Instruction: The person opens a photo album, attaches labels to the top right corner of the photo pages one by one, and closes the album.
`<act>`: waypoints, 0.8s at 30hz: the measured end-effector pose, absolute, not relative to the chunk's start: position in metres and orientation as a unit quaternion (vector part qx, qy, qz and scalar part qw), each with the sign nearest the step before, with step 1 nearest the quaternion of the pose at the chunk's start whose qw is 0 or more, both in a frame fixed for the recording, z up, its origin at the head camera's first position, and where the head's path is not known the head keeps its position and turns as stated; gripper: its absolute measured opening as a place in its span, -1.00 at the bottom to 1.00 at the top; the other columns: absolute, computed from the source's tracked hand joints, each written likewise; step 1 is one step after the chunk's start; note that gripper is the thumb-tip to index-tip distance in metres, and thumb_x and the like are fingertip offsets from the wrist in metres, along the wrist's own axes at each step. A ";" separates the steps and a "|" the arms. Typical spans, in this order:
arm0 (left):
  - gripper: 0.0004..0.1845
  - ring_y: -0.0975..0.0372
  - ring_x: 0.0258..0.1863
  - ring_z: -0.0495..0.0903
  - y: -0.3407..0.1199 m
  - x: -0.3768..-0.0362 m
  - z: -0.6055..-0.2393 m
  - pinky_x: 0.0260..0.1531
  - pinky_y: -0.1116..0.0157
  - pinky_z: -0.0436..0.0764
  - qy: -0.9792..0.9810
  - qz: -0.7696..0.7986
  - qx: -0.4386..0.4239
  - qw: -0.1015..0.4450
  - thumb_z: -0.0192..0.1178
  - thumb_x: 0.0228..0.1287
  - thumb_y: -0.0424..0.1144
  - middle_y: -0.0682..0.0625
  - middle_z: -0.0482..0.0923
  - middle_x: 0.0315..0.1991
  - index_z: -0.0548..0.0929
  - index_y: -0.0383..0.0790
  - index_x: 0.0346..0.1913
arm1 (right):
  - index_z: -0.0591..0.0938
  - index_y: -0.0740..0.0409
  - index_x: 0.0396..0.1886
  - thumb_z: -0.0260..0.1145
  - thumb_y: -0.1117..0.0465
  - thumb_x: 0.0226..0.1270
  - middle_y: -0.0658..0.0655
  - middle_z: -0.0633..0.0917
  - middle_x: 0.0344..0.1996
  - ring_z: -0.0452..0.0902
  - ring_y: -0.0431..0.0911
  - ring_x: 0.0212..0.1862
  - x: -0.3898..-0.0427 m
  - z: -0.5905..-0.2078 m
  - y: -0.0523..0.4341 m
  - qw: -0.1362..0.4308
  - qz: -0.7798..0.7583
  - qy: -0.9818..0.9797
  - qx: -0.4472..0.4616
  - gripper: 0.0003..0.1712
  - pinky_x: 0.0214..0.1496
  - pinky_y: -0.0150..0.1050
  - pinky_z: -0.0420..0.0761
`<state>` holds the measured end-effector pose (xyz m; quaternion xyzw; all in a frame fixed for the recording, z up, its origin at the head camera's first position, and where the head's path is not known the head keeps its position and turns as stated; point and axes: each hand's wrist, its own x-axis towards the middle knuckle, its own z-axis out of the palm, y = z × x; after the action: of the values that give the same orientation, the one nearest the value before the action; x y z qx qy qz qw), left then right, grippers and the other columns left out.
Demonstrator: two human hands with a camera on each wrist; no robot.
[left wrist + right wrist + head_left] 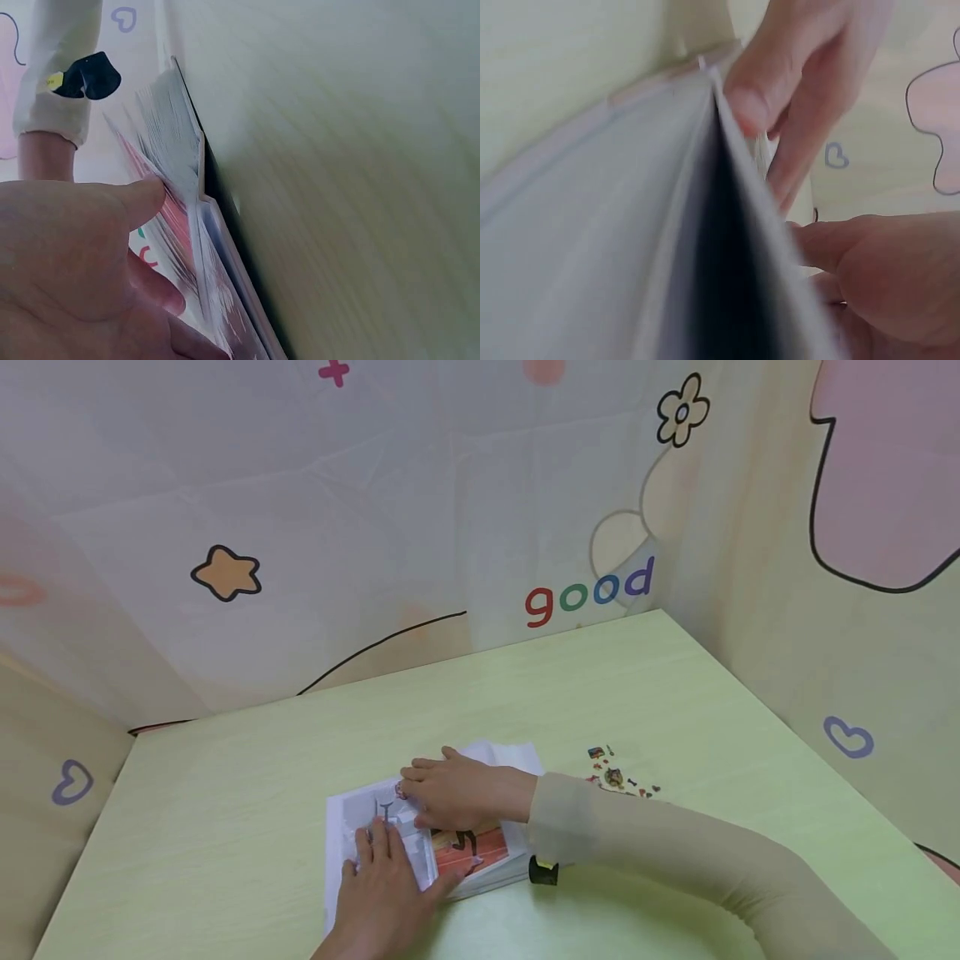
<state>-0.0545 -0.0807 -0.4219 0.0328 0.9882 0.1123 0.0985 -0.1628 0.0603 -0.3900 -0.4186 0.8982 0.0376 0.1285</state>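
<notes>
Left hand [386, 885] | right hand [450, 793] | both pressing one book [480, 852] | one sticker sheet [618, 774]

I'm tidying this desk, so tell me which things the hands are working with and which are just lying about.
In use:
- book, lying open on the table
- left hand, pressing flat on its page
- right hand, fingers at the pages

Lying about:
- sticker sheet, right of the book
- green table itself
- patterned backdrop

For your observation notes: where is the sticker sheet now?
In the head view, the sticker sheet lies on the table, right of the book, beyond the right sleeve.
</notes>
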 end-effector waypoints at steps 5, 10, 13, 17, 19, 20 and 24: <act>0.29 -0.46 0.48 0.06 -0.085 -0.050 -0.422 0.27 -0.39 0.28 0.990 0.114 0.023 0.085 0.19 0.20 0.51 -0.63 0.05 0.48 0.20 -0.73 0.43 | 0.32 0.05 0.60 0.13 -0.14 0.62 -0.01 0.30 0.57 0.11 -0.10 0.59 -0.153 -0.388 0.056 0.118 0.056 0.893 -0.431 -0.29 0.56 0.12 0.17; 0.26 -0.48 0.46 0.08 -0.086 -0.050 -0.424 0.25 -0.39 0.30 0.989 0.120 0.021 0.077 0.23 0.19 0.48 -0.66 0.08 0.45 0.24 -0.75 0.40 | 0.31 0.07 0.61 0.15 -0.16 0.60 -0.03 0.29 0.57 0.12 -0.12 0.59 -0.148 -0.389 0.053 0.121 0.084 0.895 -0.421 -0.26 0.56 0.11 0.18; 0.30 -0.49 0.45 0.08 -0.084 -0.051 -0.424 0.25 -0.40 0.28 0.990 0.117 0.017 0.080 0.22 0.15 0.52 -0.66 0.09 0.45 0.25 -0.76 0.39 | 0.31 0.07 0.61 0.15 -0.18 0.59 -0.04 0.29 0.58 0.13 -0.13 0.59 -0.146 -0.393 0.052 0.116 0.098 0.894 -0.421 -0.24 0.55 0.11 0.19; 0.34 -0.49 0.45 0.09 -0.082 -0.051 -0.424 0.24 -0.41 0.29 0.991 0.102 0.016 0.082 0.21 0.11 0.57 -0.66 0.12 0.43 0.25 -0.76 0.38 | 0.31 0.06 0.61 0.16 -0.19 0.58 -0.04 0.28 0.58 0.12 -0.13 0.59 -0.145 -0.398 0.051 0.110 0.107 0.894 -0.421 -0.23 0.56 0.12 0.18; 0.35 -0.48 0.44 0.09 -0.082 -0.052 -0.424 0.23 -0.41 0.29 0.992 0.095 0.017 0.084 0.19 0.11 0.58 -0.66 0.13 0.43 0.26 -0.76 0.38 | 0.29 0.05 0.62 0.15 -0.21 0.58 -0.05 0.27 0.59 0.10 -0.13 0.59 -0.146 -0.399 0.050 0.112 0.108 0.896 -0.415 -0.22 0.56 0.12 0.16; 0.35 -0.48 0.45 0.09 -0.082 -0.052 -0.424 0.24 -0.41 0.29 0.992 0.093 0.017 0.087 0.18 0.11 0.58 -0.66 0.13 0.43 0.25 -0.76 0.38 | 0.29 0.04 0.62 0.15 -0.22 0.58 -0.05 0.26 0.59 0.09 -0.13 0.60 -0.147 -0.400 0.050 0.114 0.109 0.898 -0.411 -0.21 0.57 0.13 0.14; 0.35 -0.49 0.45 0.08 -0.081 -0.053 -0.426 0.24 -0.41 0.29 0.992 0.084 0.017 0.094 0.17 0.12 0.58 -0.67 0.11 0.44 0.25 -0.76 0.39 | 0.29 0.01 0.62 0.12 -0.24 0.58 -0.04 0.26 0.59 0.06 -0.11 0.61 -0.152 -0.402 0.049 0.117 0.102 0.904 -0.398 -0.22 0.57 0.16 0.11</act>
<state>-0.0528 -0.0812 -0.4256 0.0175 0.9919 0.0836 0.0944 -0.1521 0.0491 -0.4018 -0.3981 0.9040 0.1024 0.1174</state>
